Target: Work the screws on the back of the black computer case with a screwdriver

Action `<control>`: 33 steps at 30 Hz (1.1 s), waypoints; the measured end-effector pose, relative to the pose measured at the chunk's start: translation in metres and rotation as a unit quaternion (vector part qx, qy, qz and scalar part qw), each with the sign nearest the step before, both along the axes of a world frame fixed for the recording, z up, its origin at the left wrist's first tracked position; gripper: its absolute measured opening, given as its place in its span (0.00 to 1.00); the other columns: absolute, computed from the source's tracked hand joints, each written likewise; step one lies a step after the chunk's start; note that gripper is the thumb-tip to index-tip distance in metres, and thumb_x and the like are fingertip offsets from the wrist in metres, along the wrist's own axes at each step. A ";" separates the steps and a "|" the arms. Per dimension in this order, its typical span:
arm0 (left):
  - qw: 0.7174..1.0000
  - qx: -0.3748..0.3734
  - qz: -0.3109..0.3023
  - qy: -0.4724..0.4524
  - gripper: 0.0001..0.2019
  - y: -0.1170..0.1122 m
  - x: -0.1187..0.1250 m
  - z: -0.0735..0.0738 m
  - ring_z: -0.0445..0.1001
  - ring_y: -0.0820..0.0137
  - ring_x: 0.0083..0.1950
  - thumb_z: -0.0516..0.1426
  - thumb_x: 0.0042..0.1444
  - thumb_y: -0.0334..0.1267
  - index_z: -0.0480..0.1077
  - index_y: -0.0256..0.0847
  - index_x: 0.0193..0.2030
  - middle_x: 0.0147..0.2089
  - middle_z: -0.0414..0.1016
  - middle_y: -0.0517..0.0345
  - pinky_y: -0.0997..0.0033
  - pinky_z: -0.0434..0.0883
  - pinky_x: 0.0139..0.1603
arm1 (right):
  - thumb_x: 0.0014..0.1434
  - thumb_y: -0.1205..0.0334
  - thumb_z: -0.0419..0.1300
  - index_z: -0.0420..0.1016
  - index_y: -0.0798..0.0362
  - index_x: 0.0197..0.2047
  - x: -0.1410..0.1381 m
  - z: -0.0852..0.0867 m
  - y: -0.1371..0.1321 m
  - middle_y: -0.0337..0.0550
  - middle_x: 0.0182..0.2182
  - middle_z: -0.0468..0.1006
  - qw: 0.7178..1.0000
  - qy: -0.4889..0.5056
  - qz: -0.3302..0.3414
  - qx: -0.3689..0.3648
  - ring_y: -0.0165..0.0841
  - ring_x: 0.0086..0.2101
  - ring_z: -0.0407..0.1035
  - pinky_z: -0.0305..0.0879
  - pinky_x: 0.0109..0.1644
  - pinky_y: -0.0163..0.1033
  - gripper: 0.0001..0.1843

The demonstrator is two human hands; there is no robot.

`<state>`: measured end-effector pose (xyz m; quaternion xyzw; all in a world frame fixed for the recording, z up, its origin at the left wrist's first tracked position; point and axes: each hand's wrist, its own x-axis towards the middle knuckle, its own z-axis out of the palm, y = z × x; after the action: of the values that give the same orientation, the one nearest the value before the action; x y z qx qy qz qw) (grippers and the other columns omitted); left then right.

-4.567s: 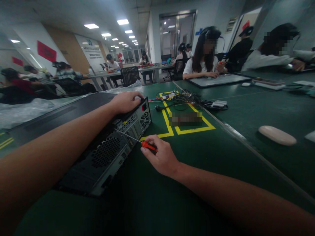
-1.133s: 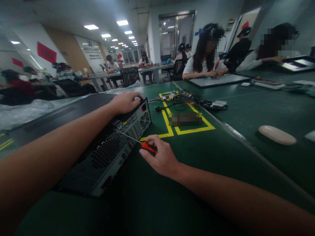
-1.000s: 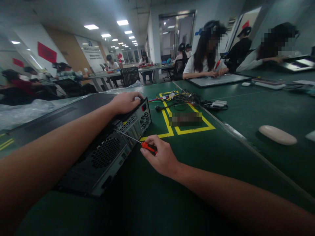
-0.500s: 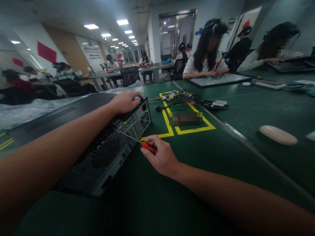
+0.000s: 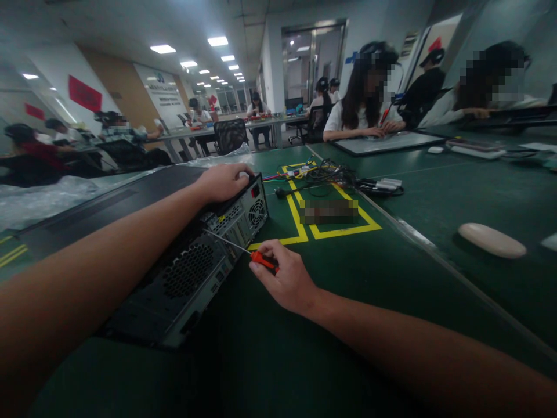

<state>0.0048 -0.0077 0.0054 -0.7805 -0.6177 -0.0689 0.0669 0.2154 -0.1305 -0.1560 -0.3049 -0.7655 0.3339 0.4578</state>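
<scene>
The right hand [image 5: 285, 280] pinches a screwdriver [image 5: 264, 261] by its red-and-black handle between thumb and fingers, near the centre of the frame. Its wrist lies to the lower right of the handle, which seems to line the shaft up with its target. The thin shaft runs up and left to the rear panel of a desktop computer tower [image 5: 189, 273] in the left half of the frame. The tip reaches the shadowed upper edge of that panel; whether it sits in a screw head I cannot tell.

The left hand [image 5: 224, 181] lies palm down across the tower's upper face at the rear corner, fingers loosely bent by the edge and not closed around anything visible, probably to steady the case. The tower lies on its side, its rear turned toward the lower right, which gives the screwdriver a clear approach. The power supply fan [image 5: 256, 213] is at its far end.

Beyond it, right of centre at mid-height, a tangle of cables [image 5: 333, 174] and a blurred-out dark object [image 5: 328, 212] lie by yellow tape [image 5: 348, 231] on the green table [image 5: 391, 278], apparently out of the tool's way. Crumpled clear plastic [image 5: 35, 200] spreads at the left edge. At upper right, a co-worker [image 5: 359, 107] bends over a flat panel [image 5: 391, 142].
</scene>
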 end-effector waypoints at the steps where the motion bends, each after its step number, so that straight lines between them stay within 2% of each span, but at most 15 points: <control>1: 1.000 0.000 -0.001 -0.002 0.29 0.000 0.000 0.000 0.83 0.49 0.51 0.50 0.73 0.45 0.82 0.44 0.72 0.48 0.86 0.43 0.53 0.73 0.56 | 0.73 0.53 0.66 0.74 0.45 0.51 0.000 0.000 0.000 0.44 0.44 0.86 1.000 -0.003 -0.001 0.000 0.39 0.42 0.81 0.78 0.52 0.48 0.09; 10: 1.000 0.007 0.002 0.002 0.27 0.002 -0.002 -0.001 0.83 0.52 0.51 0.51 0.72 0.45 0.82 0.48 0.71 0.49 0.87 0.48 0.56 0.75 0.56 | 0.73 0.53 0.67 0.75 0.45 0.51 -0.001 -0.002 0.000 0.42 0.43 0.86 1.000 -0.003 -0.011 0.005 0.39 0.42 0.81 0.77 0.51 0.46 0.09; 19: 1.000 0.012 -0.002 -0.017 0.28 0.002 -0.002 -0.003 0.83 0.48 0.52 0.51 0.72 0.44 0.83 0.46 0.71 0.48 0.87 0.44 0.51 0.74 0.57 | 0.73 0.52 0.66 0.75 0.45 0.51 0.000 -0.001 -0.001 0.43 0.43 0.86 1.000 -0.004 -0.008 0.002 0.39 0.42 0.81 0.77 0.50 0.46 0.09; 26: 1.000 0.005 0.000 -0.008 0.29 0.001 -0.002 -0.001 0.83 0.51 0.53 0.50 0.72 0.45 0.82 0.46 0.72 0.50 0.87 0.46 0.54 0.73 0.57 | 0.73 0.51 0.66 0.74 0.45 0.51 0.000 -0.001 -0.001 0.44 0.43 0.86 1.000 -0.010 -0.009 0.005 0.39 0.41 0.80 0.76 0.50 0.47 0.10; 33: 1.000 -0.002 -0.005 -0.005 0.29 0.002 -0.002 0.000 0.83 0.49 0.53 0.50 0.73 0.44 0.82 0.45 0.73 0.50 0.86 0.44 0.52 0.73 0.56 | 0.73 0.51 0.65 0.74 0.46 0.51 -0.001 -0.002 0.000 0.44 0.43 0.86 1.000 -0.004 -0.005 0.008 0.39 0.41 0.80 0.76 0.50 0.46 0.10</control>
<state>0.0025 -0.0054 0.0049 -0.7834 -0.6142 -0.0723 0.0616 0.2148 -0.1308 -0.1580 -0.3063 -0.7685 0.3239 0.4589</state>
